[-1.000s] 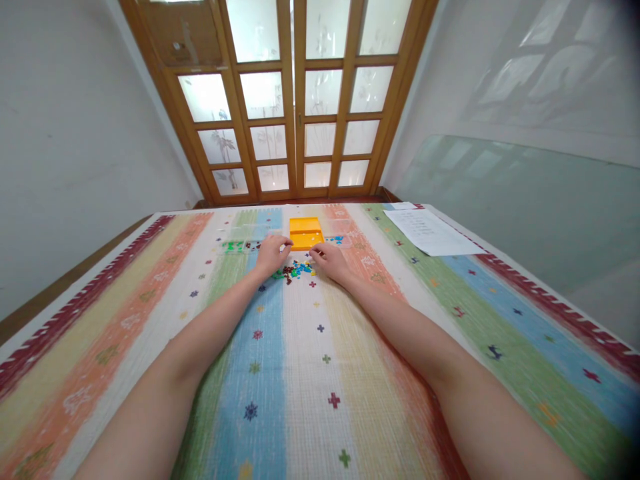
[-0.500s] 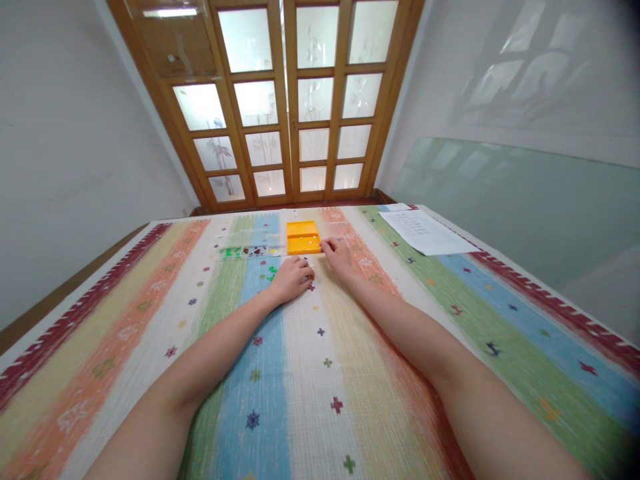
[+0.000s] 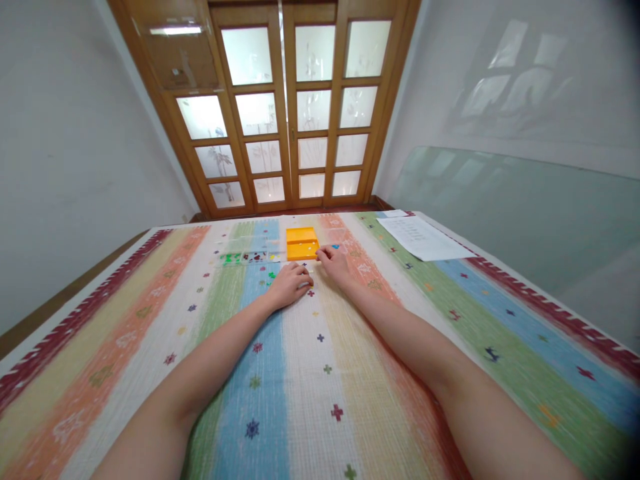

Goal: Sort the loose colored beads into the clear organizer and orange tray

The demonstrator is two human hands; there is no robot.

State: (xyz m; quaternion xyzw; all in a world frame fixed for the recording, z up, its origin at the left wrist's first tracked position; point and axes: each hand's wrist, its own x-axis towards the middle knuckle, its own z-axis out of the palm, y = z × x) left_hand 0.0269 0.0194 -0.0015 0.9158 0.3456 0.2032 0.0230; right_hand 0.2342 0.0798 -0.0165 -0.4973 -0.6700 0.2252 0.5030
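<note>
My left hand (image 3: 290,283) lies palm down on the striped cloth, its fingers curled together over the spot where small coloured pieces lie; a few green ones (image 3: 271,274) show beside it. My right hand (image 3: 334,261) rests just right of it, fingers pinched at the near right corner of an orange tray (image 3: 302,243). What either hand holds is hidden. A clear compartment strip (image 3: 245,257) with green and dark red pieces sits left of the orange tray. Some blue pieces (image 3: 336,247) lie beyond my right fingertips.
A striped, patterned cloth (image 3: 320,373) covers the whole table. A printed sheet of paper (image 3: 423,238) lies at the far right. Wooden glazed doors (image 3: 295,113) stand beyond the far edge, a white wall on the left and a glass panel (image 3: 525,213) on the right.
My left hand moved from the clear strip back onto the pile of coloured pieces and covers it. My right hand shifted forward to the orange tray's right corner. The camera tilted slightly.
</note>
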